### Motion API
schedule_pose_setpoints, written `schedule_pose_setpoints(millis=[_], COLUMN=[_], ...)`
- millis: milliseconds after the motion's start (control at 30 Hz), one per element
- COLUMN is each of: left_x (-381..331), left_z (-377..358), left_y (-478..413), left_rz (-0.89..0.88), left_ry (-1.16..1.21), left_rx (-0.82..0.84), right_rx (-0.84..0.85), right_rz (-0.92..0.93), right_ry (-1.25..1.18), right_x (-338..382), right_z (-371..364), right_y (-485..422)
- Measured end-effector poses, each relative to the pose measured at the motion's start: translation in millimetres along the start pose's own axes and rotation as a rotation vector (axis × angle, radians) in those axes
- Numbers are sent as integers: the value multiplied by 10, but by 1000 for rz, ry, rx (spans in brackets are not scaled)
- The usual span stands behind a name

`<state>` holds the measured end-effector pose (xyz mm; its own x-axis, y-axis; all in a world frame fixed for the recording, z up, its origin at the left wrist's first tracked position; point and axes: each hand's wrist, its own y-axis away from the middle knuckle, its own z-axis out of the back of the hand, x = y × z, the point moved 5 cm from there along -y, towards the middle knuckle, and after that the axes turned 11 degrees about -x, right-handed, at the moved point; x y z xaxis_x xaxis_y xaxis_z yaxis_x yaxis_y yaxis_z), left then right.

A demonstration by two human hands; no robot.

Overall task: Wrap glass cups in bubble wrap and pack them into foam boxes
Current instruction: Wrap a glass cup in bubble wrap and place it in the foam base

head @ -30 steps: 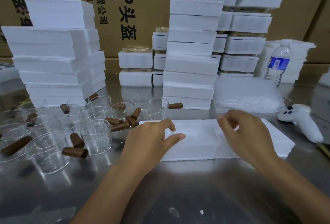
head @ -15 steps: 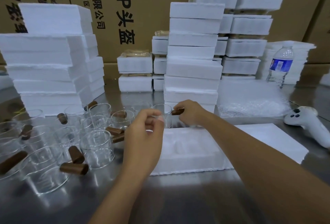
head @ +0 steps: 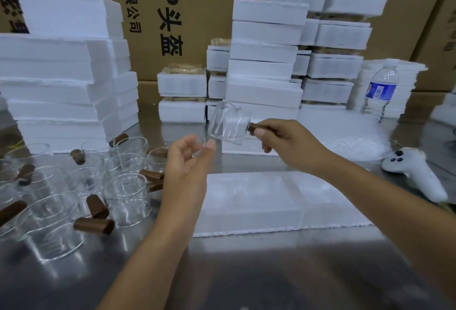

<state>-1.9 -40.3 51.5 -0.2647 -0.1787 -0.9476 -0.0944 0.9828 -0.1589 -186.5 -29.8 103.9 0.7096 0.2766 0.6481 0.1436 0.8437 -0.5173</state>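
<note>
One clear glass cup (head: 228,128) hangs in the air beyond the open white foam box (head: 246,201), pinched only by its brown wooden handle (head: 255,127) in the right hand (head: 286,140), the left hand (head: 187,161) spread empty beside it, so a slip could shatter it on the steel table (head: 246,272).

1 head-worn wide-angle view looks forward and down, close over the table (head: 246,272).
</note>
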Motion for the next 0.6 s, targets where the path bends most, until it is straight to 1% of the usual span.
schedule_pose_setpoints(millis=[67,133,200,267,333,367,400,433,500,533,600], left_x=[11,10,0,5,19,25,31,38,38,32,32], left_z=[-50,-133,-204,-250,-238,-234,-219,-197,-161,-154,-154], left_y=[35,78,138,185,199,198,186,162,115,99,85], left_rz=[80,199,301,360,391,401,413,422,426,427,434], left_ry=[76,233,335,390,438,464,491,522,569,581,588], left_rx=[88,230,330,351,327,309,283,250,199,184,165], right_rx=[18,19,13,46,99,87,31,-58,-251,-317,-365], right_rz=[56,98,94,71,32,-4,-53,-115,-254,-326,-440], right_ry=[-31,-7,0,-14,-70,-111,-136,-133,-75,-36,50], right_x=[186,289,307,285,228,147,20,-145,-553,-760,-1121], right_z=[67,113,142,168,230,315,430,571,865,972,1088], right_y=[164,304,385,426,400,353,277,184,8,-55,-140])
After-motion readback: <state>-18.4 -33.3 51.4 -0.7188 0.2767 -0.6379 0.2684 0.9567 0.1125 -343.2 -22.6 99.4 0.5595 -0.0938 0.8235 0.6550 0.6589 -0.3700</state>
